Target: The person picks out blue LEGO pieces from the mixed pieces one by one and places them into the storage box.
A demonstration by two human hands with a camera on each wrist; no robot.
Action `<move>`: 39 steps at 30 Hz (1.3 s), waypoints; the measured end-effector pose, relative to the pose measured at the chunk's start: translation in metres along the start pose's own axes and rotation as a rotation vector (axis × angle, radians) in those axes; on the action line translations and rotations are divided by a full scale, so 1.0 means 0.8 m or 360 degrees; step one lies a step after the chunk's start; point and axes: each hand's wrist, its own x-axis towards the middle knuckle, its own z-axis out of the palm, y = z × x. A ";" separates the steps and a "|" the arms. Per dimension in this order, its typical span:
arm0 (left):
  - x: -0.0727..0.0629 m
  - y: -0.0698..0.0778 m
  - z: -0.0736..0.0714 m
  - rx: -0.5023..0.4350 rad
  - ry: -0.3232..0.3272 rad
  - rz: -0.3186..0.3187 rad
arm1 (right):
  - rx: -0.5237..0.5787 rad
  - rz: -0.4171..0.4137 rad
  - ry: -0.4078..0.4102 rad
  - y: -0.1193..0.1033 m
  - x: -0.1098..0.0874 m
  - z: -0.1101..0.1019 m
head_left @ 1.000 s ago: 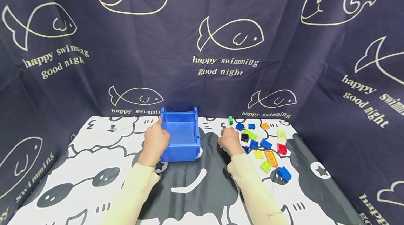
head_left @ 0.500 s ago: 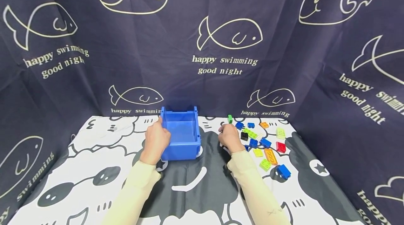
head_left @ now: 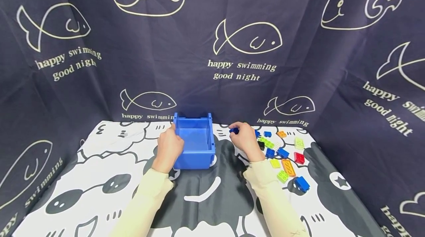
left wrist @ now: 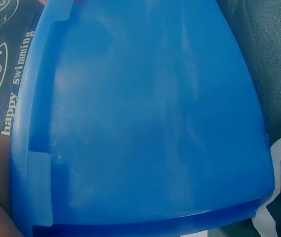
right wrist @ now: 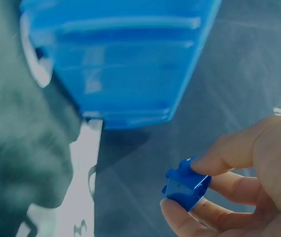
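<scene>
My left hand (head_left: 170, 147) grips the left wall of a blue plastic bin (head_left: 194, 160), which stands open-topped at the back of the table. The left wrist view is filled by the side of the bin (left wrist: 155, 118), with part of the hand at the left edge. To the right of the bin, my right hand (head_left: 245, 140) pinches a small blue toy brick (right wrist: 184, 188) between thumb and fingers. In the right wrist view the brick's studs point toward the upper left, and the bin's wall is apart from it.
Several loose bricks lie right of my right hand, among them a red brick (head_left: 299, 157), an orange brick (head_left: 288, 168), a lime brick (head_left: 283, 176) and a blue brick (head_left: 302, 184). A dark curtain (head_left: 245, 93) hangs behind the table.
My right hand has risen from the cloth, and the blue brick now shows between its fingers. It now hides the place of the green brick. My left hand stays on the bin.
</scene>
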 end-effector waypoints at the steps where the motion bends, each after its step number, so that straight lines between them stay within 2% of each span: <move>1: 0.001 0.001 -0.001 -0.0003 0.0013 0.0007 | 0.0024 -0.0025 0.0013 -0.005 0.000 -0.004; 5: 0.004 0.003 -0.004 -0.0003 0.0029 0.0020 | 0.0090 -0.0052 0.0001 -0.021 -0.003 -0.017; 10: -0.002 0.000 -0.002 0.0013 0.0006 -0.0002 | 0.0181 -0.0073 -0.0024 -0.033 -0.013 -0.021; 19: -0.007 -0.004 0.003 -0.0013 0.0029 0.0000 | 0.0415 -0.0256 0.0055 -0.064 -0.030 -0.004; 25: -0.001 -0.005 -0.002 0.0014 0.0052 0.0047 | 0.0475 -0.0313 0.0130 -0.081 -0.034 0.007; 29: -0.002 -0.007 -0.006 0.0017 0.0052 0.0036 | 0.0539 -0.0332 0.0136 -0.089 -0.038 0.016; 34: -0.005 -0.007 -0.006 0.0025 0.0029 0.0031 | 0.0543 -0.0334 0.0085 -0.091 -0.042 0.028; 39: -0.004 -0.004 -0.003 0.0005 0.0048 0.0057 | 0.0481 -0.0424 0.0138 -0.089 -0.044 0.034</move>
